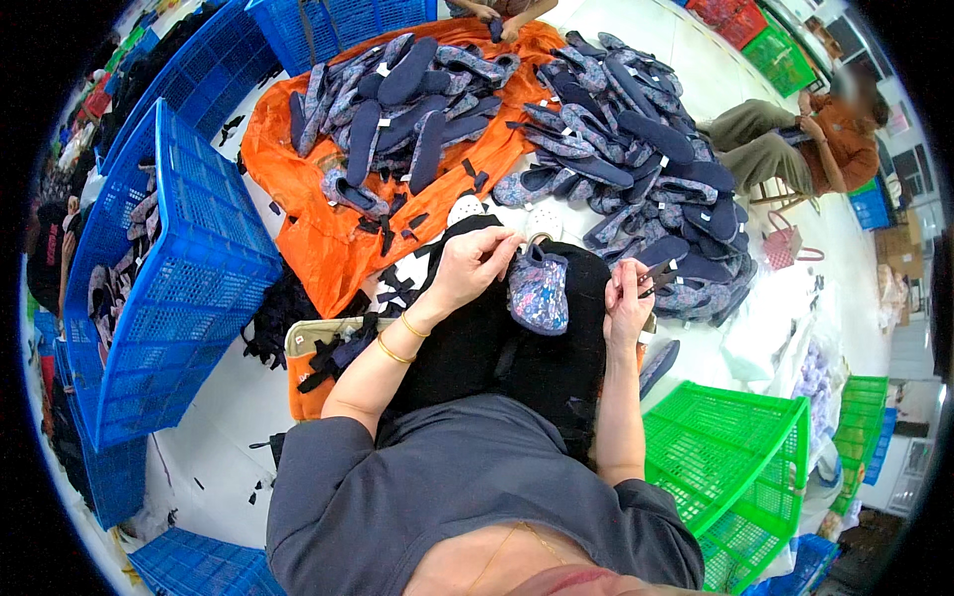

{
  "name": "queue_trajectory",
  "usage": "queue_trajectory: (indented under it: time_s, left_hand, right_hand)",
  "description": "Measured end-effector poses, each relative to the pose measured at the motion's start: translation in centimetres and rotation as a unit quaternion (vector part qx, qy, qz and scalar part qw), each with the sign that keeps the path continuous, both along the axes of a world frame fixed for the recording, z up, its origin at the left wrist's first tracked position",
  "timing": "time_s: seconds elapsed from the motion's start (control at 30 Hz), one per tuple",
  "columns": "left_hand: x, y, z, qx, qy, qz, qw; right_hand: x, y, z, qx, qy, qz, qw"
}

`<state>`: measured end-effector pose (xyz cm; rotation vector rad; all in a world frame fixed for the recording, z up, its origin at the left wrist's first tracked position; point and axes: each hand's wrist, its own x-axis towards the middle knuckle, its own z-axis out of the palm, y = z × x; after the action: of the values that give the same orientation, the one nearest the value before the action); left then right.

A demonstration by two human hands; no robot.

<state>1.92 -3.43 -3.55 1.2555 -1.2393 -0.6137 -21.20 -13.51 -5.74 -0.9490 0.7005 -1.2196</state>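
A blue floral slipper (540, 294) hangs toe toward me over my black trousers. My left hand (479, 264) is closed in a pinch at its heel edge, with two gold bangles on the wrist. My right hand (628, 300), to the right of the slipper and apart from it, is closed around a small dark tool (660, 276) that looks like thread snips; its exact kind is partly hidden by the fingers. Beyond my feet, a heap of similar slippers (397, 94) lies on an orange sheet (283, 129), and another heap (636, 149) spreads to the right.
Blue crates (179, 268) stand at the left, one with slippers inside. Green crates (730, 447) are at the near right. An orange-lined bag (306, 370) with dark scraps sits by my left thigh. A co-worker's hands (502, 22) work at the far edge; another person (795, 149) sits far right.
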Motion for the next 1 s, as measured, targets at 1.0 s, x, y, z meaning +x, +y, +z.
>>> queue_trajectory:
  time_s: [1.0]
  left_hand:
    - [-1.9, 2.6, 1.3, -0.024, -0.327, -0.074, 0.942]
  right_hand:
    - [-0.2, 0.1, -0.3, 0.007, -0.004, -0.02, 1.0]
